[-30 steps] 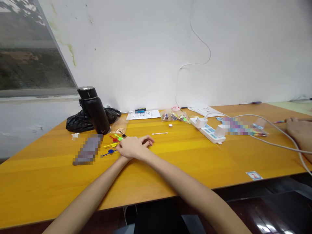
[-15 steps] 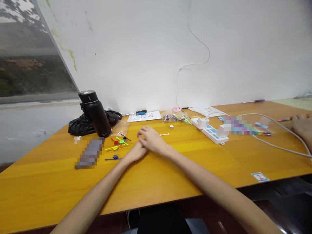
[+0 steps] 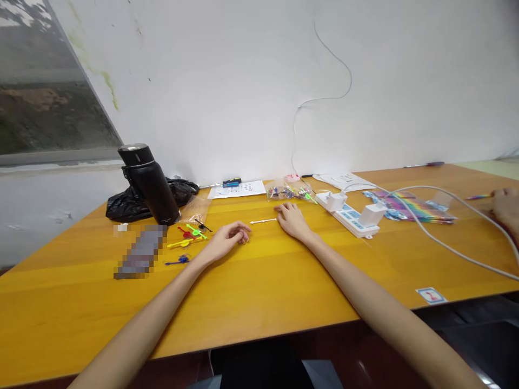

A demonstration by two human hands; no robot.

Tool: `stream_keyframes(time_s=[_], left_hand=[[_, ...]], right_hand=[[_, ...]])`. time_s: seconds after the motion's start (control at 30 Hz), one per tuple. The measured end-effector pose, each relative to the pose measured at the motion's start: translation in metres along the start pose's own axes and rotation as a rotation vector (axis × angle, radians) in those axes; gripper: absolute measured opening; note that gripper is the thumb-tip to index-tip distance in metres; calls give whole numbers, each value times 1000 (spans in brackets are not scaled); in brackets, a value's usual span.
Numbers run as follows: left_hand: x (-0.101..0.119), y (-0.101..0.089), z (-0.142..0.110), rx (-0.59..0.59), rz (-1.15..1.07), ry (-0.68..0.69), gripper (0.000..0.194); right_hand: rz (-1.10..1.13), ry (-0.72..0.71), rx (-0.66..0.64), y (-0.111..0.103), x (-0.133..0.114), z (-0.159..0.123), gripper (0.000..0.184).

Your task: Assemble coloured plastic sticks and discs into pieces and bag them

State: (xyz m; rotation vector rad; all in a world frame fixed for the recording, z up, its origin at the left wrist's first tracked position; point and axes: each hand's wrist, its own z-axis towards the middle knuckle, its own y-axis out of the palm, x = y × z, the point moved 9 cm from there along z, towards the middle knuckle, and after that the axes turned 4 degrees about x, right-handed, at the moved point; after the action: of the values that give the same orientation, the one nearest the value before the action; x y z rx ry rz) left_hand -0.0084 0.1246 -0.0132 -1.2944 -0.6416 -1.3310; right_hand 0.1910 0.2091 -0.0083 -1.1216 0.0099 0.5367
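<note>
My left hand [image 3: 227,241] rests on its side on the table with its fingers loosely curled and apart, and nothing shows in it. My right hand [image 3: 292,221] lies palm down, fingers stretched out; what is under it is hidden. Between the hands is a thin white arrow-shaped plastic piece [image 3: 263,221], its right end close to my right fingers. Left of my left hand lie similar spinner arrows: green [image 3: 197,232], red [image 3: 186,233], yellow [image 3: 184,243], black [image 3: 203,226] and blue [image 3: 182,260].
A black bottle [image 3: 151,186] stands before a black plastic bag [image 3: 130,204], near a blurred phone-shaped object [image 3: 141,253]. Behind are a screwdriver [image 3: 232,182], paper and a bag of small parts [image 3: 287,191]. Rightward are a power strip [image 3: 348,216], rainbow pencils [image 3: 421,207] and another person's hand [image 3: 506,208].
My hands, crossed one over the other before, have come apart: the left drew left, the right moved right and forward. The small round white piece seen earlier is out of sight.
</note>
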Motion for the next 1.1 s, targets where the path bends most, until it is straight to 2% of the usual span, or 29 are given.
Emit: stream_keyframes(time_s=[0.17,0.4,0.5,0.63,0.77,0.83,0.97,1.1], left_hand=[[1,-1,1,-6,-45,-7,21],[4,1,-1,-2,33,11,21],[2,-2,0,49,-23,5,24],[-5,-5,2,98,-115,-42,28],[-7,-5,3,108,-160,-77,31],[-7,-3,2,96,-181,-78,36],[-3,4,-1,59,-196,-62,50],[5,9,-4,24,-168,-22,42]], right_hand=[[95,-24,36,-7,1,3,30],[244,-10,127,-17,2,6,23],[507,33,118,-17,-3,10,21],[969,159,-29,-1,-11,13,25],[1114,215,-61,2,-19,11,26],[1127,155,-81,-2,-32,7,27],[1070,-54,-141,-13,-71,-8,27],[1074,-123,-251,-11,-99,-22,26]])
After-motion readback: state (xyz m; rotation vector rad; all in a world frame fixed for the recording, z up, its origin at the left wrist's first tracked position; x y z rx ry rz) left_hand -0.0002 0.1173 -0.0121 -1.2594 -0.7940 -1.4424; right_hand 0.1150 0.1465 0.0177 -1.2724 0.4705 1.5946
